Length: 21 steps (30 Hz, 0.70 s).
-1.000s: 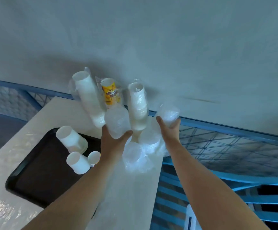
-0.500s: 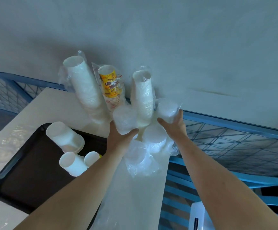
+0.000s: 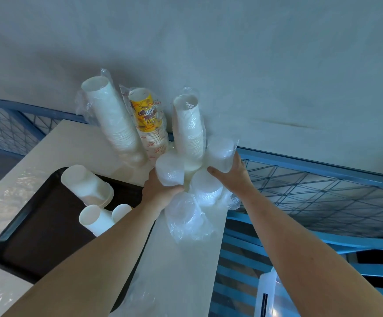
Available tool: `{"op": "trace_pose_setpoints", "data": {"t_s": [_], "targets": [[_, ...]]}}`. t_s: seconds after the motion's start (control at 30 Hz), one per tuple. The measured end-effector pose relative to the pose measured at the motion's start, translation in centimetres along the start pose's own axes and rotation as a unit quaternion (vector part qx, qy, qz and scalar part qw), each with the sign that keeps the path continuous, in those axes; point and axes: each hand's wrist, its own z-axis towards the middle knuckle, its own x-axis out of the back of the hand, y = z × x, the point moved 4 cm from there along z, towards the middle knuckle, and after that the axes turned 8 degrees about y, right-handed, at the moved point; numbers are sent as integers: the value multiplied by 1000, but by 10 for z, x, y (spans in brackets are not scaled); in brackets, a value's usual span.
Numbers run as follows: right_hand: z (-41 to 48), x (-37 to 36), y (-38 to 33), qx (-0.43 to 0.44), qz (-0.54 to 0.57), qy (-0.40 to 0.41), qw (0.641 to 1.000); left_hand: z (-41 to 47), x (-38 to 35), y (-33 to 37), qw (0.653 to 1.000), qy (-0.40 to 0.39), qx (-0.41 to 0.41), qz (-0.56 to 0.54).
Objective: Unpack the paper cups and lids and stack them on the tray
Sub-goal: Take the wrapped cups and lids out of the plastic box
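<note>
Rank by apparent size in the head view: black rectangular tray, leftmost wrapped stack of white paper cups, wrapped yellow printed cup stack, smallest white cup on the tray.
1. black rectangular tray
2. leftmost wrapped stack of white paper cups
3. wrapped yellow printed cup stack, partly hidden
4. smallest white cup on the tray
</note>
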Motion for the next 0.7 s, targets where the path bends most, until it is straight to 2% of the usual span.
{"op": "trace_pose_setpoints", "data": {"t_s": [0.4,0.6,0.7], "targets": [[-42,28,-6,27,-47,5,999,-42,23,26,997,12,-5,-79],[-117,36,-32,89,-55,71,992,-98,61,34,989,103,-79,-73],[-161,30,-48,124,-57,80,987,-139,85,30,984,119,-115,-61]]}}
